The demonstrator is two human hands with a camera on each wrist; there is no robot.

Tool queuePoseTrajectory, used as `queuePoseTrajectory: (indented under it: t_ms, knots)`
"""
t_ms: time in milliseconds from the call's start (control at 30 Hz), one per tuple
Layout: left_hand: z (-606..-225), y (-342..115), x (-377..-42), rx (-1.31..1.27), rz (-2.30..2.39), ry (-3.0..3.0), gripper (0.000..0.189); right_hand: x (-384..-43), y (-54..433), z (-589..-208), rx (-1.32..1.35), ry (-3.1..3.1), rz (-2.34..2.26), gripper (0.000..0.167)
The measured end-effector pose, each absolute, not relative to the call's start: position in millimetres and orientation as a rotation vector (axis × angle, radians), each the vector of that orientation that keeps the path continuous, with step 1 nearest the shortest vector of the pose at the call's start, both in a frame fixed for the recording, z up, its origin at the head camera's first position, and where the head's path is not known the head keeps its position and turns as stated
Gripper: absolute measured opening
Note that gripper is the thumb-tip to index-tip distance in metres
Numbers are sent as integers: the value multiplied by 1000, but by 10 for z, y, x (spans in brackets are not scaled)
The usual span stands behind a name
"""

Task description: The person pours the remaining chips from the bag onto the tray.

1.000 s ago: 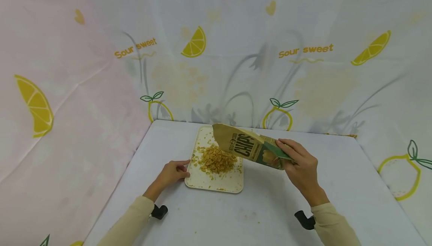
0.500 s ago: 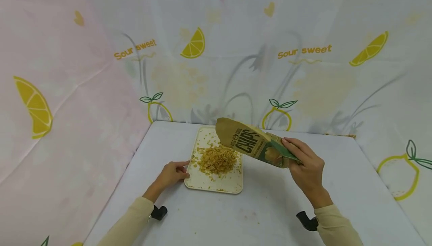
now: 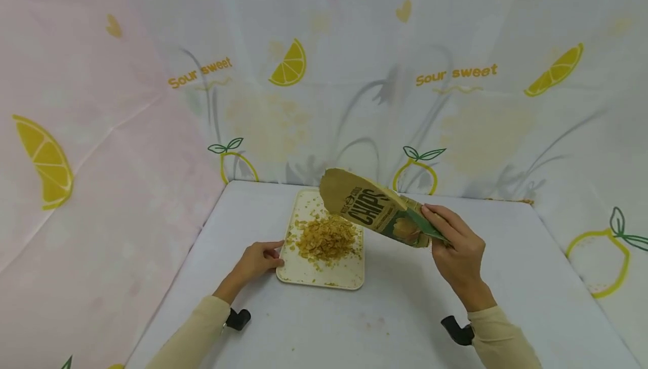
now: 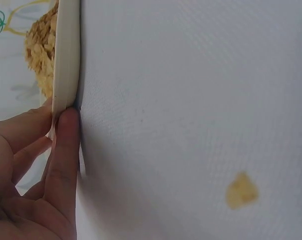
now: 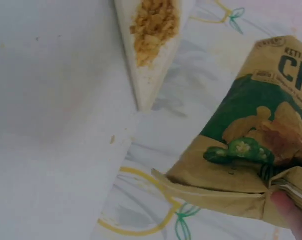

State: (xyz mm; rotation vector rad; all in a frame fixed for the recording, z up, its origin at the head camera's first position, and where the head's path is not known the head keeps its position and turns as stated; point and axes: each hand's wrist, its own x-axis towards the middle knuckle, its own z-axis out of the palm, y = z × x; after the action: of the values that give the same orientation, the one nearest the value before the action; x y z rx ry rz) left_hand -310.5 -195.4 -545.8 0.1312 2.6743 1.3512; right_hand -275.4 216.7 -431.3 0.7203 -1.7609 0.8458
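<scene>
A brown and green paper chip bag (image 3: 374, 208) is tilted above the tray, its open end toward the upper left. My right hand (image 3: 460, 248) grips the bag by its bottom end; in the right wrist view only a fingertip (image 5: 290, 215) shows against the folded bag (image 5: 260, 135). Below lies a cream tray (image 3: 319, 279) with a heap of broken chips (image 3: 326, 238) and scattered crumbs. At the tray's left edge my left hand (image 3: 255, 262) pinches the rim. The left wrist view shows the left hand (image 4: 36, 170) with digits on both sides of the tray wall (image 4: 68, 55).
The tray stands on a white-covered table (image 3: 405, 324), with a few crumbs near its front. One chip flake (image 4: 242, 191) lies on the cloth in the left wrist view. A lemon-patterned curtain (image 3: 344, 99) encloses the back and sides.
The right hand with the bag first shifts a little to the right, and the bag's open end has risen slightly. The left hand and tray stay where they were.
</scene>
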Motion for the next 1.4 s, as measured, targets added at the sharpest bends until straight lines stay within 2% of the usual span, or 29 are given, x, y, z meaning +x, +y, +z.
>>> queuePoseTrajectory:
  t_ms: [200,500,700,933,1167,1400]
  knots:
    - [-5467,-1942,-3104,138,1362,2648,53,-2748,2119,-4458,756,-1875,804,49]
    - [-5454,-1945,-3103,114,1382,2645,53,-2786,2144,-4346,710,-1772,837,44]
    - [-5440,-1936,-3107,157,1336,2667,52,-2770,2191,-4473,708,-1899,789,51]
    - [-5408,-1950,-3110,150,1331,2670,53,-2705,2143,-4208,659,-1751,828,41]
    - [-5426,-1946,-3108,156,1331,2665,53,-2728,2240,-4485,665,-1901,827,52]
    - [-5435,-1960,-3103,153,1357,2658,53,-2724,2246,-4353,656,-1800,856,47]
